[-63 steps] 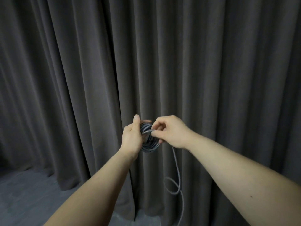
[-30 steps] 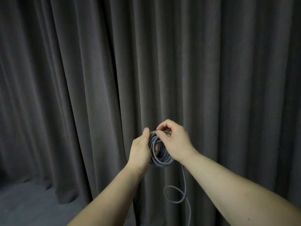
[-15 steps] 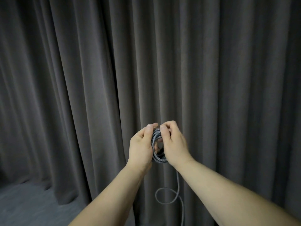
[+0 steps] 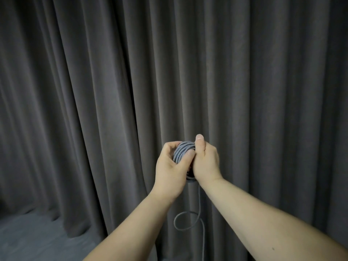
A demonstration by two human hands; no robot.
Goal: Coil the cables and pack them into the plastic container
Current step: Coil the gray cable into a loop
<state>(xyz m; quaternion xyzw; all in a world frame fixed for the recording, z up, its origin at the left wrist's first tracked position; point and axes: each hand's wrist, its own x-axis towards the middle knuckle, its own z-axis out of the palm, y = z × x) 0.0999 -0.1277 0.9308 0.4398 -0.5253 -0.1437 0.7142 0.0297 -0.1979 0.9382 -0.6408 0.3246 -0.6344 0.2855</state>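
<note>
Two hands: raised together at chest height, pressed close around one bundle, knuckles nearly touching.
Left hand (image 4: 170, 166): curled round the left side of the coil, fingers wrapped over the top, thumb laid across the near face of the strands.
Right hand (image 4: 205, 162): closed against the right side of the coil, thumb standing straight up beside the top of the bundle, remaining fingers hidden behind it.
Coil (image 4: 183, 150): gripped between both hands, only the upper arc and a sliver at the bottom showing; round, tight, several turns stacked side by side.
Cable material: braided sheath, grey with a fine pale fleck, matte, slightly ribbed where the turns lie together.
Loose tail (image 4: 199, 202): dropping straight down from under the hands, between the two forearms, thin and limp.
Hanging loop (image 4: 185, 221): one open oval twist in the tail, well below the wrists, then running on down out of view.
Curtain (image 4: 94, 91): heavy dark grey cloth just behind the hands, deep vertical folds, soft velvety surface, reaching the floor.
Floor (image 4: 28, 240): grey, low-pile look, lower left, curtain hem pooling on it.
</note>
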